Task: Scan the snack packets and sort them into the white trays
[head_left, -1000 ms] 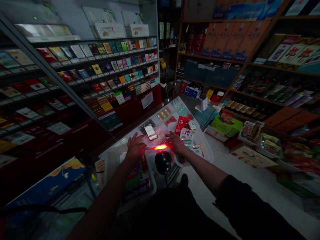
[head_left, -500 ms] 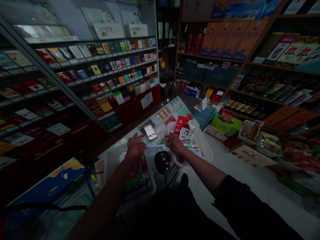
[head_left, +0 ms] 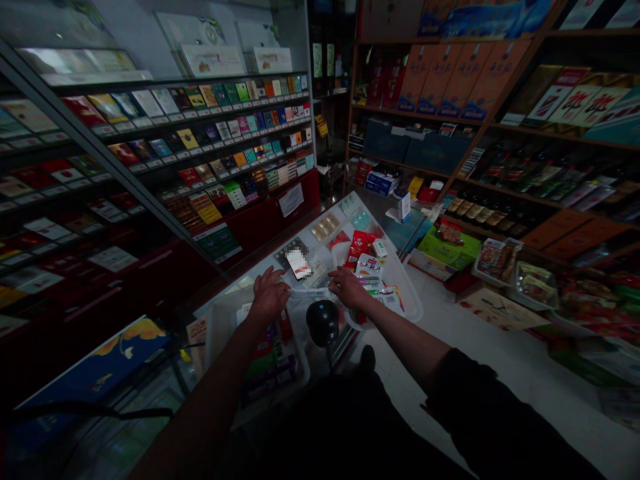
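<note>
Between my two hands stretches a narrow white packet [head_left: 309, 293], held at both ends; its print is too small to read. My left hand [head_left: 269, 293] pinches the left end, with some other fingers raised. At the right end, the fingers of my right hand [head_left: 349, 288] are closed on it. Just below the packet stands a black rounded scanner [head_left: 323, 323] on a thin neck. Under my left forearm a white plastic basket [head_left: 306, 373] holds dark and coloured packages. Beyond my right wrist, another white basket [head_left: 416, 305] contains a red bag [head_left: 361, 247] and several packets.
A glass counter [head_left: 250, 272] runs beneath the baskets, with a phone-like white item [head_left: 299, 264], partly blurred out, on top. Cigarette packs [head_left: 187, 139] fill the cabinet at left. Shelves of bottles [head_left: 540, 173] and snack boxes [head_left: 445, 248] line the right, beside pale floor [head_left: 430, 373].
The whole view has shifted very slightly. Both hands keep the same grip on the white packet above the scanner.
</note>
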`<state>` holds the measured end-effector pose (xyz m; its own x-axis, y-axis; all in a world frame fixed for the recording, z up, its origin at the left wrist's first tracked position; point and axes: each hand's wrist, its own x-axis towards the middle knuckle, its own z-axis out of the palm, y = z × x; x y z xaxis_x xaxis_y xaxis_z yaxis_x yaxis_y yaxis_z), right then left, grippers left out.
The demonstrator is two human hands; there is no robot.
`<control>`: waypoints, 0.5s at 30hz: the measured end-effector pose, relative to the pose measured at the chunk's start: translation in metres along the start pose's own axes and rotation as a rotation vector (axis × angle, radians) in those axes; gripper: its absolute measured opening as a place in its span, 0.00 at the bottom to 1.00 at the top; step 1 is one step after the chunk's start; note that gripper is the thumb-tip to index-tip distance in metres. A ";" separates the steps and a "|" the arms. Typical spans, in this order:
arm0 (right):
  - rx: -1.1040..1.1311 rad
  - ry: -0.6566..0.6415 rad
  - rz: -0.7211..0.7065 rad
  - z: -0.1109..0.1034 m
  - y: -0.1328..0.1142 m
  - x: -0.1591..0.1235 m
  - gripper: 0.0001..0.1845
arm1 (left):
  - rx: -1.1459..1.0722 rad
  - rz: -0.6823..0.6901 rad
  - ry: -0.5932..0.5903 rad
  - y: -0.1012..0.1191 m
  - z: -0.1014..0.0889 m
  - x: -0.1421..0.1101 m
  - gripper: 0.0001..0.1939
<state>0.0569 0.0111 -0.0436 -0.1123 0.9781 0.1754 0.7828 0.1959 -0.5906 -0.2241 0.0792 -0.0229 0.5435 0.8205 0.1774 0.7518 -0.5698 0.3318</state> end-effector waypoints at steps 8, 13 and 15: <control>-0.013 -0.020 0.016 0.001 -0.002 0.000 0.09 | -0.053 -0.050 0.005 -0.002 0.004 -0.001 0.11; -0.014 -0.021 0.024 0.001 -0.004 0.000 0.07 | -0.085 -0.061 0.010 -0.003 0.005 -0.001 0.11; -0.018 -0.018 0.025 0.004 -0.004 0.001 0.07 | -0.090 -0.055 0.017 -0.004 0.005 -0.002 0.12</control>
<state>0.0515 0.0112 -0.0443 -0.1036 0.9838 0.1463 0.7966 0.1701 -0.5801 -0.2268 0.0796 -0.0294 0.4949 0.8517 0.1719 0.7436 -0.5176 0.4233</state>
